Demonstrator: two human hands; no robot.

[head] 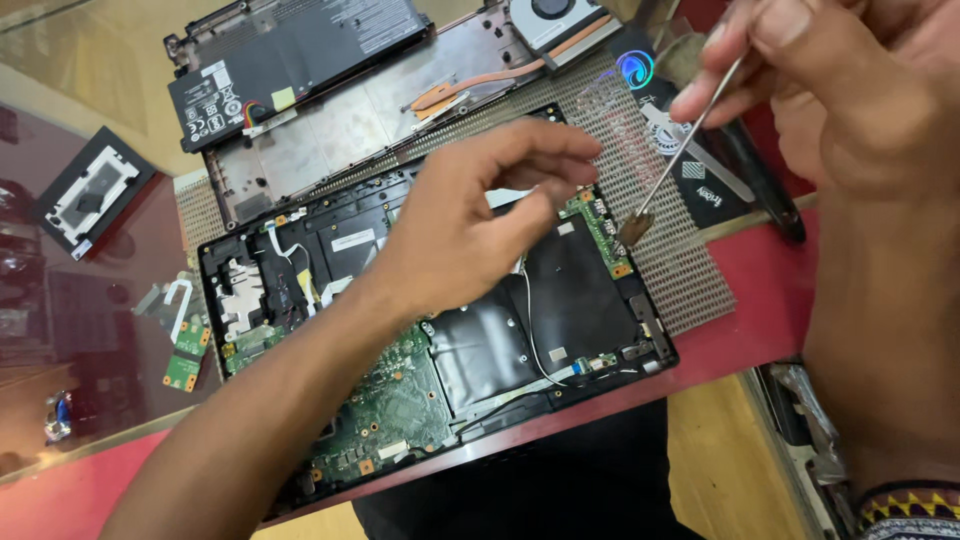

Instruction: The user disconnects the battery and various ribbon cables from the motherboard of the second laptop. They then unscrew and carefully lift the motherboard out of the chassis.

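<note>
My left hand (455,235) hangs over the centre of the frame, above the opened laptop base (440,340), its grip loose and holding nothing, the fingers curled with the tips pointing right toward the small green board strip (600,232) at the base's right edge. I cannot tell whether the fingertips touch the laptop.

My right hand (850,90) sits in the upper right of the frame, its grip closed on a thin metal brush (680,160), pinched between thumb and fingers near the top of the handle. The brush slants down to the left, and its bristled tip lies at the right edge of the laptop base, just beside the green strip.

The laptop base lies open across the middle of the frame, with a green circuit board at lower left and black sheeting to its right. It rests on a woven mat (680,270) on the red-edged table (760,330). Behind it, in the upper left, lies the removed bottom cover (330,110) with a black battery (290,60), a copper heat pipe and a fan (550,18).
</note>
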